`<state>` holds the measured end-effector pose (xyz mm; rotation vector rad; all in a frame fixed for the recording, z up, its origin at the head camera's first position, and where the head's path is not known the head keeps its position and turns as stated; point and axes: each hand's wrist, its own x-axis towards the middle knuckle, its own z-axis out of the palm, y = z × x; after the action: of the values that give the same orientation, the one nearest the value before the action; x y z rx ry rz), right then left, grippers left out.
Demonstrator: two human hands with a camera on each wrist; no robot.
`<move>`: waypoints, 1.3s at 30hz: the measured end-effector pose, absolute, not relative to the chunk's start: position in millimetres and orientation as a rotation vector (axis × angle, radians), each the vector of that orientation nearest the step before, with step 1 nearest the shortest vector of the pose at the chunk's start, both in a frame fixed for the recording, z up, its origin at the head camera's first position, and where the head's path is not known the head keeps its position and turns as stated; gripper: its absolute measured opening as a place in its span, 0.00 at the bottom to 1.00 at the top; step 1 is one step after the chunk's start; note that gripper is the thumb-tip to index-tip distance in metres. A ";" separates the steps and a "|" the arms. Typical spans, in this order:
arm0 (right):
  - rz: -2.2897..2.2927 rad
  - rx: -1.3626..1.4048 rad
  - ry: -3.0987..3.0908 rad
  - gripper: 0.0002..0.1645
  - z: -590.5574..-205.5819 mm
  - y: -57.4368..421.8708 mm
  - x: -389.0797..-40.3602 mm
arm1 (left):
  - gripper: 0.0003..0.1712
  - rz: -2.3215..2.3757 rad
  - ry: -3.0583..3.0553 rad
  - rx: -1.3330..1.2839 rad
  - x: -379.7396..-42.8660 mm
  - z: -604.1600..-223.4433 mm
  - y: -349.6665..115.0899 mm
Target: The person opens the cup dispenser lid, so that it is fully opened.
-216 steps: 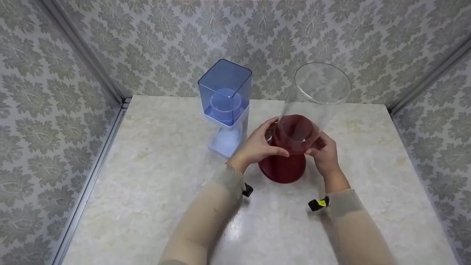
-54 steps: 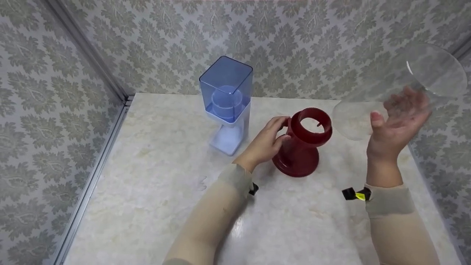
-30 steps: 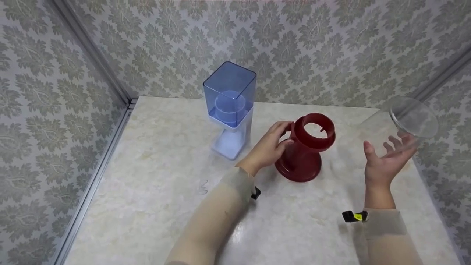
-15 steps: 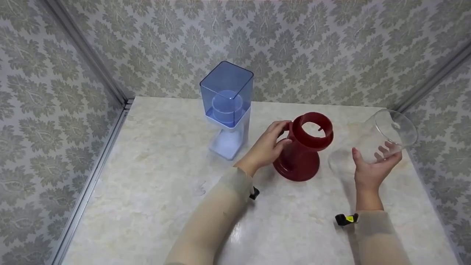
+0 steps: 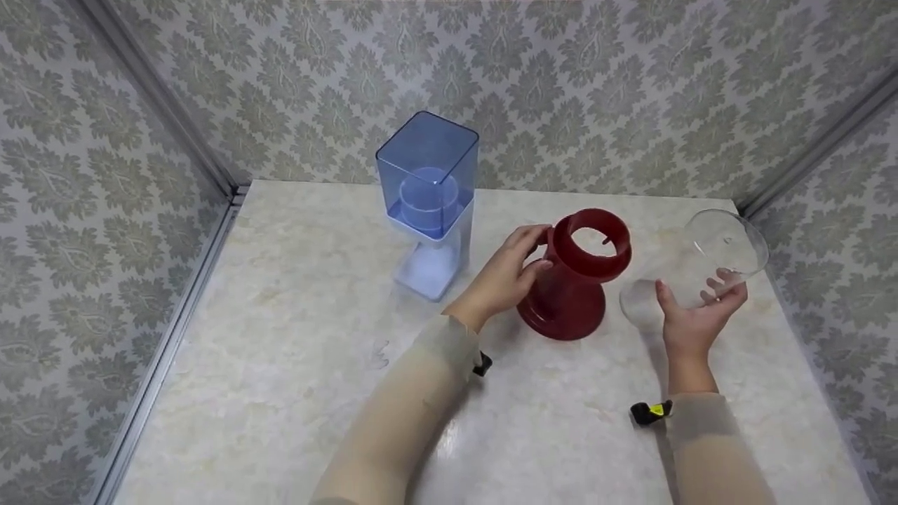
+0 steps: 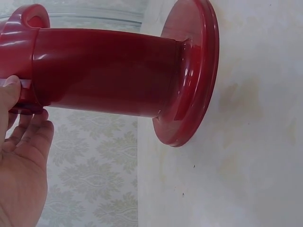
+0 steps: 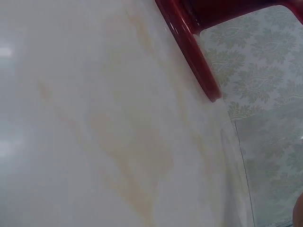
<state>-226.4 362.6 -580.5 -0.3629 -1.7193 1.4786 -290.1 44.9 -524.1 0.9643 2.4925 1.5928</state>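
Note:
A red dispenser stand (image 5: 570,301) with an open ring top and round foot stands upright on the table. My left hand (image 5: 498,280) grips a small tab on the upper left of this stand; the left wrist view shows the thumb (image 6: 11,87) on one side of the tab and fingers on the other. To the right, my right hand (image 5: 694,326) holds a clear cylindrical container (image 5: 726,242) with thumb and fingers around its lower side. Its lower end is close over the table, beside the stand. A little of this clear wall (image 7: 270,165) shows in the right wrist view.
A second dispenser (image 5: 435,189), with a square blue see-through top and pale base, stands left of the red one. The pale marbled table (image 5: 295,308) meets patterned walls (image 5: 505,91) at the back and sides.
Seven seconds ago both hands held the clear container in the red stand's top. It has since come off, moved right in my right hand, then lowered toward the table. My left hand stays on the stand.

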 end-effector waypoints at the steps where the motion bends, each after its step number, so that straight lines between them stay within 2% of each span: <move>1: 1.478 -0.370 -1.726 0.56 -581.7 362.8 -227.8 | 0.35 1.596 2.495 0.961 -290.1 -524.1 44.8; 9: 1.496 -0.415 -1.766 0.58 -602.1 372.8 -232.3 | 0.36 1.607 2.487 0.950 -288.9 -526.8 45.7; 20: 1.550 -0.365 -1.774 0.59 -588.0 357.9 -221.4 | 0.37 1.588 2.527 0.936 -290.3 -528.6 50.7; 32: 1.556 -0.354 -1.783 0.61 -603.3 368.0 -229.5 | 0.38 1.641 2.517 0.903 -290.8 -528.1 50.4; 39: 1.592 -0.363 -1.758 0.66 -604.1 372.4 -228.1 | 0.39 1.635 2.529 0.871 -285.9 -528.7 50.5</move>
<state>-228.1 372.4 -604.1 -0.3625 -1.7583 1.5923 -285.9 50.5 -528.7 0.8711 2.5294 1.6352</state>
